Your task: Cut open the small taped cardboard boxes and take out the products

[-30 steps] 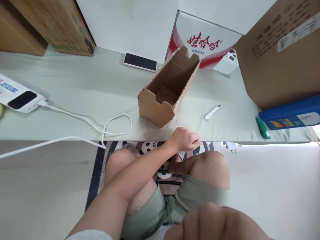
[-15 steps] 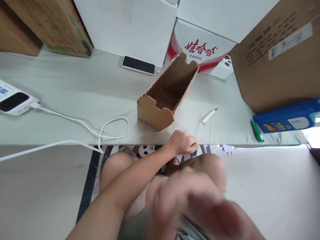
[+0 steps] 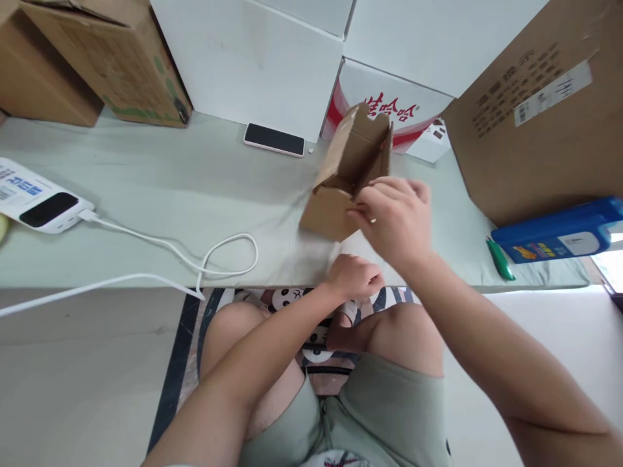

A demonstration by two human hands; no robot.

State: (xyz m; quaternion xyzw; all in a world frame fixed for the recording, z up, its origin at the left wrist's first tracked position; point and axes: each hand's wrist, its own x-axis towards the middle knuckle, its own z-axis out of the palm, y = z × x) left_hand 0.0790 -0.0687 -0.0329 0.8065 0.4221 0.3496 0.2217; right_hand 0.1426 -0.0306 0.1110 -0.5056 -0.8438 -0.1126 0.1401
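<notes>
An open-topped cardboard box (image 3: 325, 214) with notched end flaps stands on the cloth-covered table (image 3: 185, 175), tilted slightly. My right hand (image 3: 396, 217) pinches the upper right edge of its near end, fingers curled over the cardboard. Part of the box's near right corner is hidden behind that hand. My left hand (image 3: 355, 275) rests in a closed fist at the table's front edge, just below the box, with nothing visible in it.
A phone (image 3: 274, 139) lies behind the box. To the left are a white device (image 3: 43, 201) and its looped cable (image 3: 228, 272). At right lie a green-handled tool (image 3: 500, 259) and a blue bottle (image 3: 549, 233). White cartons (image 3: 253, 65) and a large brown carton (image 3: 530, 149) line the back.
My right hand has come up from my lap to the box and gripped it. The box has shifted right and turned. The white utility knife is now hidden behind my right hand. My left fist stays put.
</notes>
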